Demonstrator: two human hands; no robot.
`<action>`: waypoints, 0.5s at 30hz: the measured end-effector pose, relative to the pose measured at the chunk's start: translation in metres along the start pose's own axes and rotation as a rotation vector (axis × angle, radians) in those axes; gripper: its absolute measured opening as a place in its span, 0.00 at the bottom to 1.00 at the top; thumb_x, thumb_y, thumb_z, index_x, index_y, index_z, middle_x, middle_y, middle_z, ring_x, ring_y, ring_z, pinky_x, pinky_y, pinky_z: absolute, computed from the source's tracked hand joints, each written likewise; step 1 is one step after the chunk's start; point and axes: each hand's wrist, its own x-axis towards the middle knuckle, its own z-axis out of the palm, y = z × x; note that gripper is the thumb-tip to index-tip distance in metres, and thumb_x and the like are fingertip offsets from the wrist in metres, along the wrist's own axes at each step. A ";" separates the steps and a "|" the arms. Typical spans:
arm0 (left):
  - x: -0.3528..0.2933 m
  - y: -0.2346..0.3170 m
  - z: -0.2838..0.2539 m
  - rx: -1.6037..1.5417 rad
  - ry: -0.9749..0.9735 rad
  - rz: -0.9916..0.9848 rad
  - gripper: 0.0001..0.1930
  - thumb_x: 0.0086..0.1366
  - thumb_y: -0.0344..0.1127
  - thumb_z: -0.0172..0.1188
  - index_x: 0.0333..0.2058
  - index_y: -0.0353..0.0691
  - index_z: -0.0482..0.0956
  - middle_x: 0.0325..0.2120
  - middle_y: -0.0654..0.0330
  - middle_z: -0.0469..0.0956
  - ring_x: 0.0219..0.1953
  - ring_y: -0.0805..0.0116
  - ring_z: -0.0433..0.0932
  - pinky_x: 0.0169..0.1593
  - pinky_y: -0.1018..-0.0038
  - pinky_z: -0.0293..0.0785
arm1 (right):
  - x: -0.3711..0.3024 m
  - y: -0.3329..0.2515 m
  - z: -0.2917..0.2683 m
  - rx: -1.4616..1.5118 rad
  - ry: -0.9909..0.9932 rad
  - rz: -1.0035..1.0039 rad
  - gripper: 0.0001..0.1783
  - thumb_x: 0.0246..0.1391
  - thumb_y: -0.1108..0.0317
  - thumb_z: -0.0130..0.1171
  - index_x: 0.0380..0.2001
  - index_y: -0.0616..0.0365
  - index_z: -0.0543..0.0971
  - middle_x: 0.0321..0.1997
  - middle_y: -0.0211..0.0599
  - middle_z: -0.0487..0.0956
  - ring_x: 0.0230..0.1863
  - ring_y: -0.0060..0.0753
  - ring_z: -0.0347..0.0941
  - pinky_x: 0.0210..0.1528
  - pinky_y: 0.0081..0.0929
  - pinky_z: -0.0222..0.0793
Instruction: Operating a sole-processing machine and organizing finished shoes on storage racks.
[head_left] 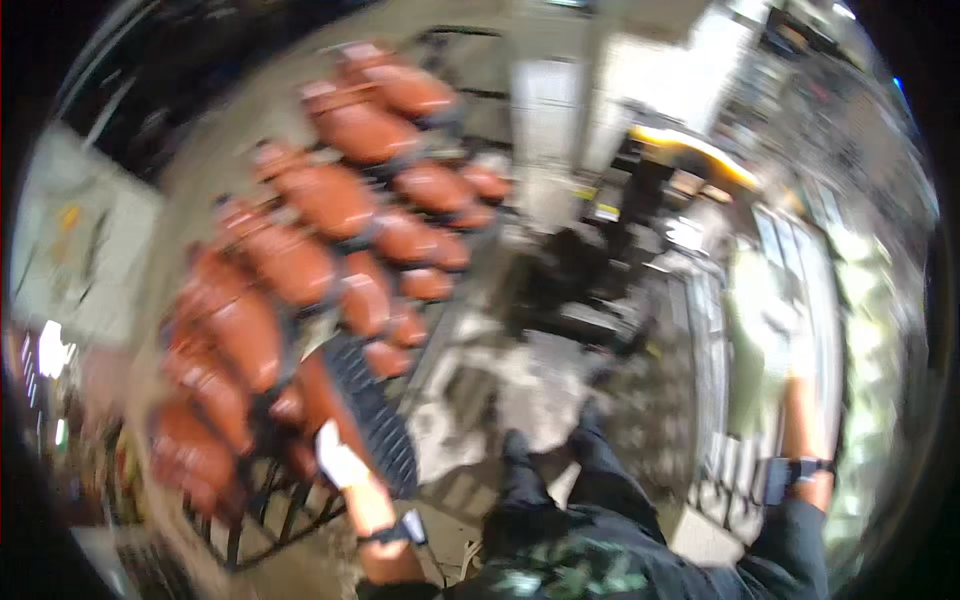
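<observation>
My left hand (340, 458), in a white glove, closes on a brown leather shoe (372, 415) at the lower left. The shoe's black lugged sole is turned toward the right. Beside it stands a rack full of brown shoes (325, 200), with several more down to its near end. Far to the right, my right hand (785, 322), also in a white covering, reaches forward over a long pale green surface (750, 350). Motion smears its fingers, and I cannot make out whether anything is in them.
A dark machine with a curved yellow edge (695, 150) stands ahead, right of the middle. Silvery rails (825, 320) run along the right, beside a row of pale green rounded shapes (868, 350). Dark metal bars (270, 515) form the rack's base. My feet (520, 450) stand on the floor between.
</observation>
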 end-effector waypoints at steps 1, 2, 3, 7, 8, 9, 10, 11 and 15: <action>0.028 -0.031 -0.051 0.002 -0.131 -0.035 0.13 0.64 0.36 0.62 0.45 0.39 0.81 0.40 0.58 0.83 0.40 0.59 0.82 0.48 0.65 0.80 | -0.058 -0.003 0.075 -0.165 0.061 0.040 0.20 0.61 0.67 0.58 0.54 0.62 0.81 0.50 0.45 0.84 0.52 0.37 0.80 0.57 0.36 0.76; 0.135 0.014 -0.067 -0.047 -0.163 -0.051 0.13 0.64 0.35 0.62 0.46 0.39 0.81 0.40 0.58 0.83 0.40 0.59 0.82 0.48 0.65 0.80 | -0.073 0.069 0.039 -0.298 0.055 -0.003 0.17 0.66 0.65 0.55 0.53 0.62 0.83 0.52 0.45 0.84 0.54 0.36 0.79 0.59 0.37 0.74; 0.135 -0.007 0.025 -0.065 -0.313 -0.097 0.13 0.64 0.35 0.62 0.46 0.39 0.81 0.40 0.58 0.83 0.40 0.59 0.82 0.48 0.65 0.80 | -0.074 0.059 0.055 -0.159 -0.373 0.323 0.25 0.65 0.60 0.59 0.62 0.61 0.77 0.62 0.41 0.78 0.64 0.39 0.72 0.67 0.35 0.66; 0.026 -0.052 0.268 -0.084 -0.808 -0.281 0.14 0.64 0.33 0.61 0.48 0.39 0.80 0.40 0.59 0.83 0.40 0.58 0.83 0.48 0.65 0.80 | -0.140 0.120 0.083 1.490 0.050 1.075 0.24 0.56 0.70 0.63 0.56 0.64 0.77 0.54 0.50 0.81 0.52 0.49 0.80 0.57 0.47 0.77; -0.009 -0.053 0.287 -0.084 -0.878 -0.310 0.14 0.64 0.33 0.61 0.48 0.39 0.80 0.40 0.59 0.83 0.40 0.58 0.83 0.48 0.65 0.80 | -0.157 0.137 0.057 1.597 0.146 0.940 0.27 0.55 0.71 0.62 0.59 0.66 0.75 0.53 0.53 0.81 0.51 0.52 0.81 0.56 0.51 0.78; -0.040 -0.049 0.295 -0.086 -0.934 -0.337 0.15 0.63 0.32 0.61 0.49 0.39 0.80 0.40 0.59 0.83 0.40 0.58 0.83 0.48 0.65 0.81 | -0.172 0.148 0.030 1.691 0.228 0.800 0.29 0.55 0.72 0.60 0.61 0.67 0.72 0.52 0.56 0.81 0.50 0.55 0.81 0.56 0.54 0.78; -0.068 -0.044 0.296 -0.096 -0.970 -0.354 0.15 0.63 0.32 0.61 0.49 0.39 0.80 0.40 0.59 0.83 0.40 0.58 0.83 0.48 0.65 0.81 | -0.181 0.161 0.004 1.730 0.302 0.642 0.31 0.54 0.72 0.60 0.62 0.71 0.69 0.52 0.61 0.80 0.51 0.60 0.80 0.57 0.57 0.78; -0.091 -0.038 0.293 -0.111 -0.992 -0.368 0.15 0.63 0.31 0.61 0.49 0.39 0.80 0.40 0.59 0.83 0.40 0.57 0.83 0.48 0.65 0.81 | -0.180 0.157 -0.022 1.827 0.299 0.484 0.32 0.55 0.72 0.59 0.62 0.74 0.68 0.51 0.64 0.79 0.51 0.62 0.80 0.57 0.57 0.78; -0.166 -0.016 0.308 -0.176 -1.094 -0.449 0.17 0.63 0.29 0.61 0.51 0.39 0.79 0.40 0.59 0.83 0.40 0.57 0.83 0.48 0.65 0.81 | -0.183 0.242 -0.050 1.738 1.076 0.485 0.25 0.56 0.75 0.55 0.55 0.76 0.68 0.50 0.65 0.78 0.46 0.70 0.79 0.49 0.62 0.80</action>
